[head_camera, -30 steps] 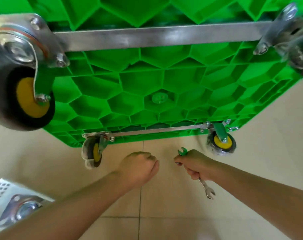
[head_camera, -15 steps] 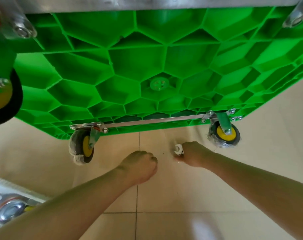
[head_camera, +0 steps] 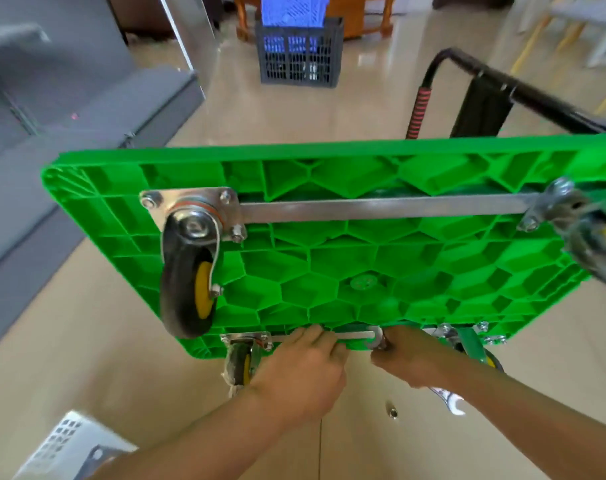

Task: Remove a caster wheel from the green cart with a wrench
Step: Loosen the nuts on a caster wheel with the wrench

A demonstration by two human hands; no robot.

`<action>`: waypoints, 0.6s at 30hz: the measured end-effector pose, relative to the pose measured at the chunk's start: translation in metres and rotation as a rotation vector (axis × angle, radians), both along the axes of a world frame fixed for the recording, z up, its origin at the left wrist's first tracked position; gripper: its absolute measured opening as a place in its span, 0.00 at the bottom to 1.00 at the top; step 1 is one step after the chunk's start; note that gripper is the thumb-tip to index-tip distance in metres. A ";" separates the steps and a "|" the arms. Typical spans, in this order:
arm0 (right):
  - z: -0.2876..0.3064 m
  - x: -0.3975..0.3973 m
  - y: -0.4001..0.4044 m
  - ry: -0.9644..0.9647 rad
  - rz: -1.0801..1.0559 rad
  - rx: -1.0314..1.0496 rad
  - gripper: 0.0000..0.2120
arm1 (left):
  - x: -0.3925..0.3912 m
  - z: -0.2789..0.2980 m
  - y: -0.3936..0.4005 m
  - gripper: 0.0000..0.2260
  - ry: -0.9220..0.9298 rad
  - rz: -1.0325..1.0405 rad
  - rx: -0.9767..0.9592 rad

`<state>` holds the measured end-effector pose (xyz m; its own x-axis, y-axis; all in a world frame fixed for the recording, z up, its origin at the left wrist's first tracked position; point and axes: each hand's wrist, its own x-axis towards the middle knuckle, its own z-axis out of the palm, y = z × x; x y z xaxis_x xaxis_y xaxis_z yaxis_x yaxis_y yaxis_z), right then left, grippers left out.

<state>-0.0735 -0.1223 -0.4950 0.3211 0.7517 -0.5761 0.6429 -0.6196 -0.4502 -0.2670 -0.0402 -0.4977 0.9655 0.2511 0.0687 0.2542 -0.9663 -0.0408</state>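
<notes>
The green cart lies upside down on the floor with its casters pointing up. My right hand grips a silver wrench; the wrench's other end sits at the metal bar on the cart's near edge. My left hand holds that near edge, fingers curled over the bar beside the near-left caster. The near-right caster is partly hidden behind my right wrist. A large black and yellow caster stands at the far left, and a blurred one at the far right.
A small nut lies on the tiled floor between my arms. A white perforated metal part sits at bottom left. The cart's black handle rises behind it. A dark crate stands farther back, a grey sofa on the left.
The view has lifted and pulled back, showing the whole cart. Both hands have moved up from the floor to the cart's near edge, the right one bringing the wrench to the bar.
</notes>
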 end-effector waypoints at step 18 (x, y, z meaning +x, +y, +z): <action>0.163 -0.074 0.062 0.082 0.260 0.486 0.11 | -0.105 0.201 0.091 0.18 -0.458 0.278 0.410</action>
<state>-0.1478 -0.0602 -0.3318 0.0588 0.9856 -0.1585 0.6978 -0.1542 -0.6996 -0.3725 0.0513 -0.2969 0.7191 0.3527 0.5987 0.5704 -0.7917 -0.2187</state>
